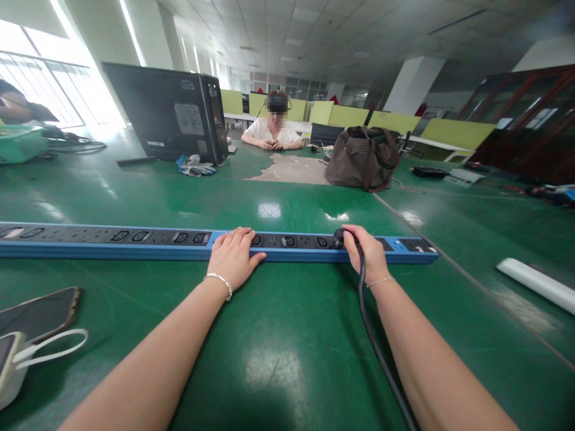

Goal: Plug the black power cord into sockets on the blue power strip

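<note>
A long blue power strip (pixel 287 256) with black sockets lies across the green table in front of me. My left hand (pixel 233 256) rests flat over its middle, fingers stretched across the top and thumb along the near side. Near the strip's right end, my right hand (pixel 366 252) grips a black power plug (pixel 339 237) at the sockets. Whether its pins sit in a socket is hidden. From the plug a thick black cord (pixel 371 329) runs down toward me, beside my right forearm.
A phone (pixel 40 311) and a white device with a cable loop (pixel 54 347) lie at left. Farther off stand a black computer case (pixel 166 114), gloves (pixel 196 166) and a brown bag (pixel 359 158). A white bar (pixel 539 284) lies at right. Another person (pixel 274 129) sits opposite.
</note>
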`<state>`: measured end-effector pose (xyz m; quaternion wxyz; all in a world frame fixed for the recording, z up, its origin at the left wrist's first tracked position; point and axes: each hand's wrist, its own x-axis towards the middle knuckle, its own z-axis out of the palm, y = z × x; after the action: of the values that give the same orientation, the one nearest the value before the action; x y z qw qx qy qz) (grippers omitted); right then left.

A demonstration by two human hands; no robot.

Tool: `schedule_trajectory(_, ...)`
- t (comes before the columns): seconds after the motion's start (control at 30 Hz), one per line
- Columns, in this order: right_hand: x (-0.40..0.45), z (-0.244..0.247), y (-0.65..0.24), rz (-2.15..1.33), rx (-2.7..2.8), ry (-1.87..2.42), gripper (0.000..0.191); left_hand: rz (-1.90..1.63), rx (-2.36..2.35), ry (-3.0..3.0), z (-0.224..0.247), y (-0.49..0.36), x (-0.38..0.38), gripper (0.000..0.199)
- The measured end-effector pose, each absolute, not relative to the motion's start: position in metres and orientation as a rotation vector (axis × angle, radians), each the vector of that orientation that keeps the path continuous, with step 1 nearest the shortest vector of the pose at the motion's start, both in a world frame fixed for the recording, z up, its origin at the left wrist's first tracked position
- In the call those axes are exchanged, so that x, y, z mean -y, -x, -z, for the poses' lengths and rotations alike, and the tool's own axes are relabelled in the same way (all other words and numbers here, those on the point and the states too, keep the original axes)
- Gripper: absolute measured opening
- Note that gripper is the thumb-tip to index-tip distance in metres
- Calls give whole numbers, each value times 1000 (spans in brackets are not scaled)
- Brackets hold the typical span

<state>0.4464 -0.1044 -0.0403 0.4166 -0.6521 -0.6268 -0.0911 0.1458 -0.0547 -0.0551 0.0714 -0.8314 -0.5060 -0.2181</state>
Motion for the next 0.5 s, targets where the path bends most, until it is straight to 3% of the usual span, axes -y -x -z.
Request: schedule_trajectory(0.5, 113, 36, -437, 278, 1605, 1926, 32, 633, 1503, 2475, 54, -147, 55, 49)
